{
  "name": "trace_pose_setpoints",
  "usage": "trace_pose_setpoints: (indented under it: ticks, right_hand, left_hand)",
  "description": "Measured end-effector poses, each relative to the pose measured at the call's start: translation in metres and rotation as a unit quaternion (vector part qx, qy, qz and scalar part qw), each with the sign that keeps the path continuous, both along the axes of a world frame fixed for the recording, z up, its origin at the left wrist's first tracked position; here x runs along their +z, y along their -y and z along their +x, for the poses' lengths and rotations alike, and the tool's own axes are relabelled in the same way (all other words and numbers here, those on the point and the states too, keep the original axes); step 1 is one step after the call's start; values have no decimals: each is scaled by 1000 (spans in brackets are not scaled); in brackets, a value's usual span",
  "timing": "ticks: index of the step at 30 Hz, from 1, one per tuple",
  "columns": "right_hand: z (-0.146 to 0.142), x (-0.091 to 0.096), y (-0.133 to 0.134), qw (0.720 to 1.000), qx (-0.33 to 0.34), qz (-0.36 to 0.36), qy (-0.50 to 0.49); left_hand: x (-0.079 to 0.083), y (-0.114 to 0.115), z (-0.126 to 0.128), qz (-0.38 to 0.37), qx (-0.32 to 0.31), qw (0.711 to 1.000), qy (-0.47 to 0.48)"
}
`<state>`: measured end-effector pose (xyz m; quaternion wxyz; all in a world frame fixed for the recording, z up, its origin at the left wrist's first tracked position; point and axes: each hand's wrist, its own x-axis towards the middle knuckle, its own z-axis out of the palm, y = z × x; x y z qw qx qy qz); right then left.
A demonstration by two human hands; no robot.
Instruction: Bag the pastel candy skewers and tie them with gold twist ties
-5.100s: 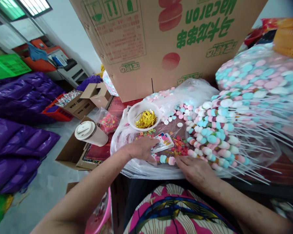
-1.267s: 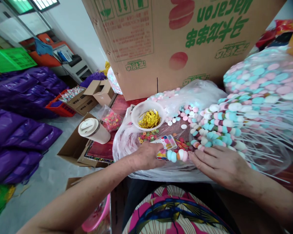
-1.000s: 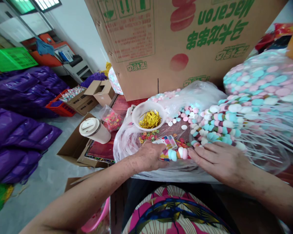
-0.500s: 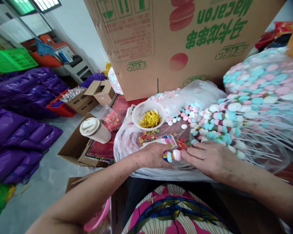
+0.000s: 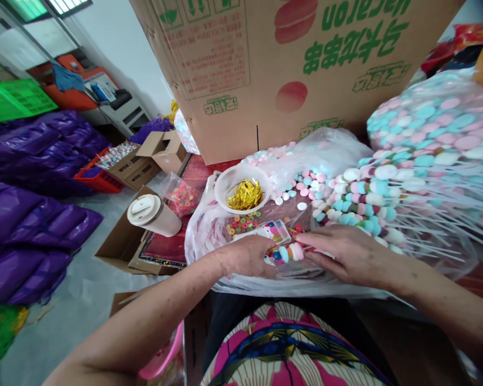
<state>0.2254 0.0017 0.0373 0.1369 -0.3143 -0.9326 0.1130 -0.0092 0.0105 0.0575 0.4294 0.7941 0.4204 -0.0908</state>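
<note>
A marshmallow skewer (image 5: 292, 252) with blue, orange and pink-white pieces lies between my two hands. My left hand (image 5: 247, 256) is closed at its left end, where a small colourful printed wrapper shows; how far the wrapper covers the skewer I cannot tell. At the right end, the thumb and fingers of my right hand (image 5: 342, 253) pinch the skewer's pale stick. Just beyond them lies a stack of small printed packets (image 5: 277, 232). Farther right, many finished-looking marshmallow skewers (image 5: 370, 201) are piled with their white sticks pointing right.
A white bowl (image 5: 221, 195) holds gold twist ties. Ring candies (image 5: 241, 224) and loose marshmallows (image 5: 306, 185) lie on the plastic sheet (image 5: 203, 246). A lidded cup (image 5: 161, 219) stands left. A large carton (image 5: 261, 69) blocks the back, beside a bag of marshmallows (image 5: 438, 118).
My right hand has drawn slightly back from the skewer's pink end, and its fingers now pinch the stick. The skewer has tilted a little. My left hand keeps its hold.
</note>
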Motion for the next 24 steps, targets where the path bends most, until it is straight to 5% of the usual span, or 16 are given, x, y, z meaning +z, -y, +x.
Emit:
trace_pose_setpoints:
  ticks: [4,12,17,24]
  right_hand:
    - [-13,17,1,992,-79,-88,38]
    - [-32,14,0,970,-82,-190,126]
    - [-25,13,-2,961,-45,-270,34]
    - [-28,18,0,972,-75,-221,32]
  left_hand:
    - [-6,2,5,21,10,999,-23]
    - [-11,10,9,125,54,990,-18]
    - [-19,15,-4,103,98,981,132]
    - [-21,18,-9,113,130,968,185]
